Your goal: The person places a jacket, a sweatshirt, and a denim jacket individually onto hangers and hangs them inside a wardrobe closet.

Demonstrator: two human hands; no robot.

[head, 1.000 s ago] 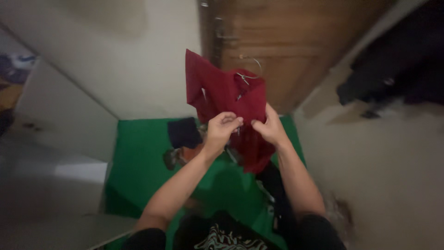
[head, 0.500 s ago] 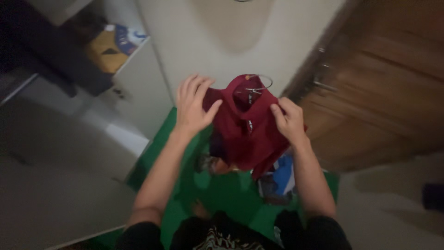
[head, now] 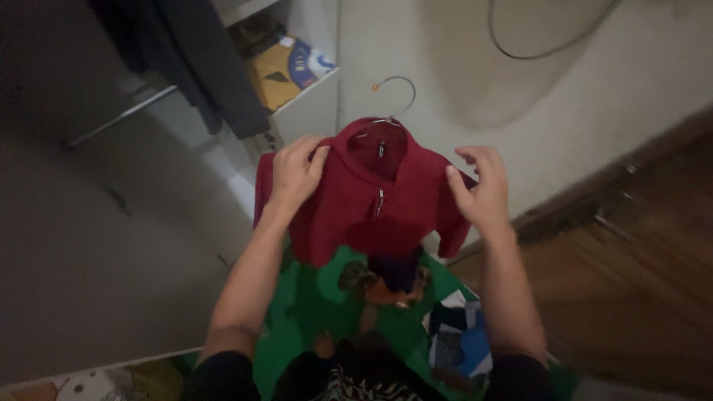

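In the middle of the frame, the left hand (head: 295, 174) and right hand (head: 481, 189) each grip a shoulder of the red zip shirt (head: 368, 204) on its wire hanger (head: 394, 93).

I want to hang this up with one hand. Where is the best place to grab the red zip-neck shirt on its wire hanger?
Probably by the wire hanger hook, coming from above. It stands free and upright over the collar of the red zip-neck shirt, while the left hand and right hand only spread the soft shoulders.
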